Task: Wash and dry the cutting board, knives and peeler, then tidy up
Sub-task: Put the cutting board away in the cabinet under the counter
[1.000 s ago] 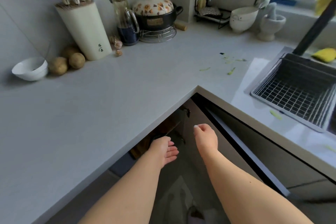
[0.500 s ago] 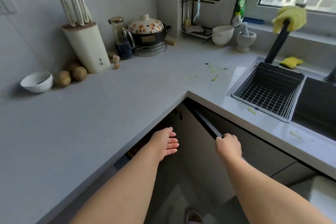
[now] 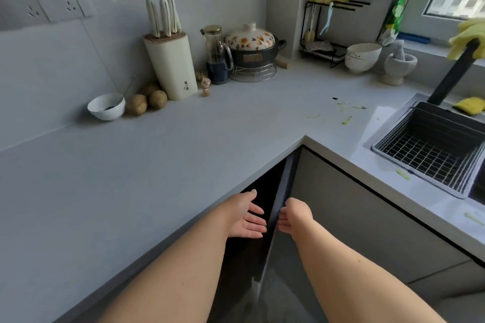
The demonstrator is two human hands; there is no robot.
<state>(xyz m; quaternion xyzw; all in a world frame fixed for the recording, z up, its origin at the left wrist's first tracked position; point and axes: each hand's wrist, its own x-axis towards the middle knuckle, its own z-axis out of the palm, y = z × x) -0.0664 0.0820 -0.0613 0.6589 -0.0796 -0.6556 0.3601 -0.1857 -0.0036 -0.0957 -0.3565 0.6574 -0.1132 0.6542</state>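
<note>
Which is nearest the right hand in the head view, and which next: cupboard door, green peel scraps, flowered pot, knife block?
From the right hand:
1. Cupboard door, touched at its edge.
2. Green peel scraps, on the counter ahead, toward the sink.
3. Flowered pot and knife block, both by the back wall; too close to call.

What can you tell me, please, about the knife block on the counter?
The knife block is a tall cream holder, plastic by its look, with a brownish slotted top and small dark characters near its base. It stands upright on the grey counter close to the tiled wall. Three white knife handles rise from its top, leaning left. Potatoes lie at its left foot, garlic bulbs at its right. Neither hand is near it.
</note>
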